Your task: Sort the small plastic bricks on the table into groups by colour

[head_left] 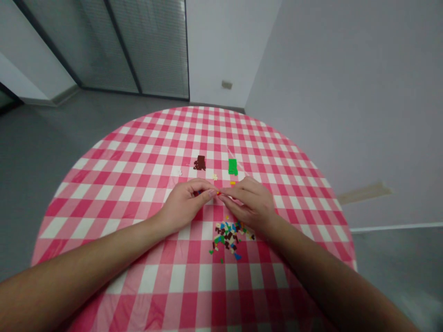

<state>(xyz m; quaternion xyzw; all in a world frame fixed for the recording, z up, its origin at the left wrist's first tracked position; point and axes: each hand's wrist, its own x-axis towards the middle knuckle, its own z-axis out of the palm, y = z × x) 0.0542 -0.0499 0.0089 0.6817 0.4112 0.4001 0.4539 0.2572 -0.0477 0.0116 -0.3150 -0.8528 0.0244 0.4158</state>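
Head view shows left hand [184, 201] and right hand [255, 203] tightly pinching one tiny orange piece [218, 193], which a slipping grip could lose in the six-o'clock pile [229, 238].

Left hand [185, 202] and right hand [252, 203], fingertips close together.

Bare checked tablecloth [138, 138] offers wide passage along the far side and at far left and far right. In the middle, the left hand [185, 200] and right hand [254, 203] come together at the fingertips and bar the way, their forearms closing off both near sides. Between the forearms, a heap of small pieces [226, 237] obstructs, with open cloth nearer. Beyond the hands, a gap runs between the brown pieces [200, 163] and green pieces [233, 167], a cream piece [215, 176] at its near end.
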